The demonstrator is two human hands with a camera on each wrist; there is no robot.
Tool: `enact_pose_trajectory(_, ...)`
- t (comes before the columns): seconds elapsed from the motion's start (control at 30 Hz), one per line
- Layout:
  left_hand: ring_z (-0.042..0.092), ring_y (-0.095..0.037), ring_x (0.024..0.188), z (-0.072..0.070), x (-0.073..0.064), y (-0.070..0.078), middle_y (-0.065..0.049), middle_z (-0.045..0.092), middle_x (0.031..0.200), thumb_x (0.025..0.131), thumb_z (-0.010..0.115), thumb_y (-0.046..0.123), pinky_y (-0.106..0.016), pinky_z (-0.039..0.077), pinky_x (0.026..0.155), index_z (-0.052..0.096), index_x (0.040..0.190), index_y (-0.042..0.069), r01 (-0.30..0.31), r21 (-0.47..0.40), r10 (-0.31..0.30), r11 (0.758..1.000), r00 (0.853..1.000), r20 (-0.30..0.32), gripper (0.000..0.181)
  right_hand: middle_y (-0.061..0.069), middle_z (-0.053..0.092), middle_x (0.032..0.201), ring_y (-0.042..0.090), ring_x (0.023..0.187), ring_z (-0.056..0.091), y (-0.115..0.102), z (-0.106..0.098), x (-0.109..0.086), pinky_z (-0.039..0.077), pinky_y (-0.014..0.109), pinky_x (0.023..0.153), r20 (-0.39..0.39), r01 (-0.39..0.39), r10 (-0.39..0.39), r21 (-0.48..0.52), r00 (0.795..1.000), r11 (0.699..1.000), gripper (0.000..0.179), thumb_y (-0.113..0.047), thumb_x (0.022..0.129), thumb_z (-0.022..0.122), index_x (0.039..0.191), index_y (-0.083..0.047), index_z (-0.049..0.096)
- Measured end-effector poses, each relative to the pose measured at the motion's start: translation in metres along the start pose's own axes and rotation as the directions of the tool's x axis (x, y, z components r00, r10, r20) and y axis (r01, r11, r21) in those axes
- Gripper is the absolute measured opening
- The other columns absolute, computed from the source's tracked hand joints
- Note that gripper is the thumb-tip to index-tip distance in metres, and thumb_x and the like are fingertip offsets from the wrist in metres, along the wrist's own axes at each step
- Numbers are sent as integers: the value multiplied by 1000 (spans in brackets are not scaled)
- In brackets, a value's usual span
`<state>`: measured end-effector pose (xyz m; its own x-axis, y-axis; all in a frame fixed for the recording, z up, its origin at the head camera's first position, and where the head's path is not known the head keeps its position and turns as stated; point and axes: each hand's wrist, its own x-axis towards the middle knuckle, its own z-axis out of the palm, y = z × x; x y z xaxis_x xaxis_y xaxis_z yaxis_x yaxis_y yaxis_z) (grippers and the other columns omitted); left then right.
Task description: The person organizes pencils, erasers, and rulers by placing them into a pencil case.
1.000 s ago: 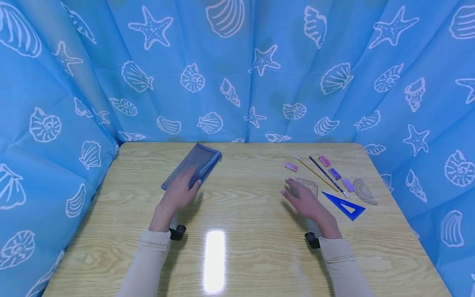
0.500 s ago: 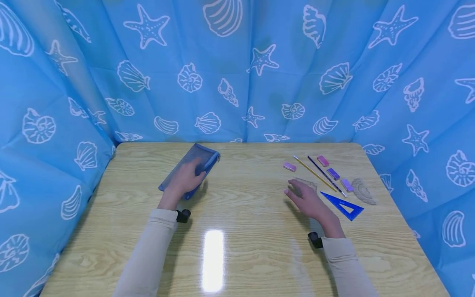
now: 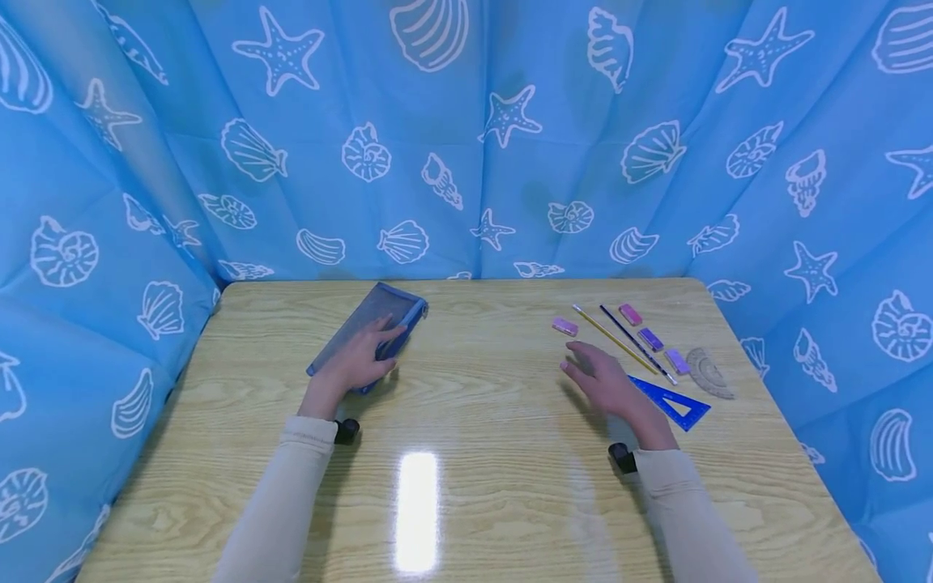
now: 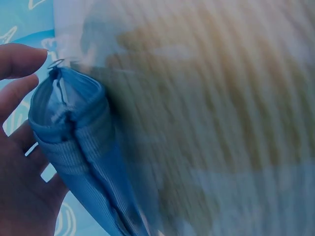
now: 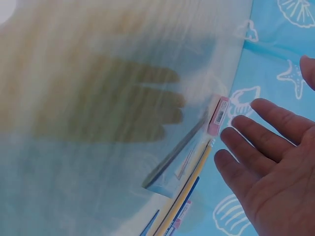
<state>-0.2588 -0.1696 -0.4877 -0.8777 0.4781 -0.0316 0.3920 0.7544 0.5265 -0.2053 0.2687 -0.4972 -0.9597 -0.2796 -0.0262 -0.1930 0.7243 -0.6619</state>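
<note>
A dark blue, see-through zip pencil pouch [image 3: 382, 300] lies at a slant on the left of the table. My left hand [image 3: 353, 360] is over it, fingers spread; contact cannot be made out. In the left wrist view, the pouch's zipped end [image 4: 78, 147] stands beside the relaxed fingers. My right hand [image 3: 612, 385] hovers empty, palm inward, beside a blue set square [image 3: 652, 394]. Ahead of it lie a pink eraser [image 3: 564, 326], a yellow pencil [image 3: 615, 338] and a dark pencil [image 3: 636, 342]. A clear, flat-edged tool [image 5: 167, 167] shows in the right wrist view, hidden by that hand from above.
Further right are another pink eraser [image 3: 630, 314], two purple erasers, one by the dark pencil [image 3: 650, 338], and a clear protractor [image 3: 709, 372]. A blue shell-print curtain [image 3: 437, 121] borders the wooden table [image 3: 481, 421] behind and at the sides.
My left hand reached further over the pouch, then drew slightly back with fingers spread. My right hand shifted slightly right, covering the clear tool. The head view turned a little.
</note>
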Motion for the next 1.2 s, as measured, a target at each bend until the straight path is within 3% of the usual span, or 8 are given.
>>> enact_pose_trajectory(0.27,26,-48,149,3,-4,-1,-26,26,164,93,54,15,-66,32,118,48,152,9,1,55,0,998,1000,-8,60,31,39,154,49,145,33,7,-13,25,32,66,117,-17,23,-23,-3,1000,1000,60,-31,108,47,152,8,37)
enact_pose_trajectory(0.7,25,-48,150,10,-7,-8,-23,24,165,95,53,12,-65,33,118,41,156,11,36,24,-36,999,999,6,62,37,41,149,52,141,37,12,-21,60,35,65,116,-13,-21,20,-88,1000,996,55,-20,105,53,146,15,40)
enact_pose_trajectory(0.83,27,-48,149,11,-8,-10,-23,26,165,92,50,8,-64,34,118,38,157,10,40,3,-40,999,999,-1,66,35,59,121,46,112,58,13,-19,68,52,57,96,-2,-4,4,-133,1000,991,44,-14,102,57,134,16,52)
enact_pose_trajectory(0.93,30,-47,148,11,-8,-14,-25,29,163,89,47,5,-63,35,118,37,158,8,29,-17,-29,999,999,-17,69,23,59,92,35,85,55,17,-17,72,48,47,74,-4,37,-38,-179,999,983,30,-10,98,61,117,14,60)
enact_pose_trajectory(1.0,30,-45,149,11,-7,-16,-25,31,162,88,45,3,-62,34,119,37,157,7,22,-49,-23,999,999,-33,70,19,57,89,32,83,52,20,-16,75,45,46,72,-13,59,-63,-211,998,976,27,-8,96,63,113,13,61)
enact_pose_trajectory(1.1,30,-44,149,10,-6,-20,-25,33,161,89,41,0,-60,34,119,37,157,6,22,-111,-28,994,998,-57,69,24,59,97,36,91,54,23,-16,79,47,50,77,-16,65,-71,-236,997,970,31,-8,96,64,116,14,61)
enact_pose_trajectory(1.13,44,-43,141,10,-6,-21,-24,36,160,90,40,0,-58,39,117,37,157,7,27,-131,-35,991,997,-64,68,26,59,101,38,95,55,24,-15,80,48,51,80,-17,59,-65,-240,998,969,33,-8,96,64,119,15,61)
enact_pose_trajectory(1.2,68,-37,104,8,-6,-22,-26,47,151,92,38,-1,-52,49,103,36,158,7,34,-182,-48,983,996,-75,66,29,59,107,39,99,55,25,-15,82,49,53,84,-16,42,-48,-241,999,970,37,-9,96,64,124,16,59)
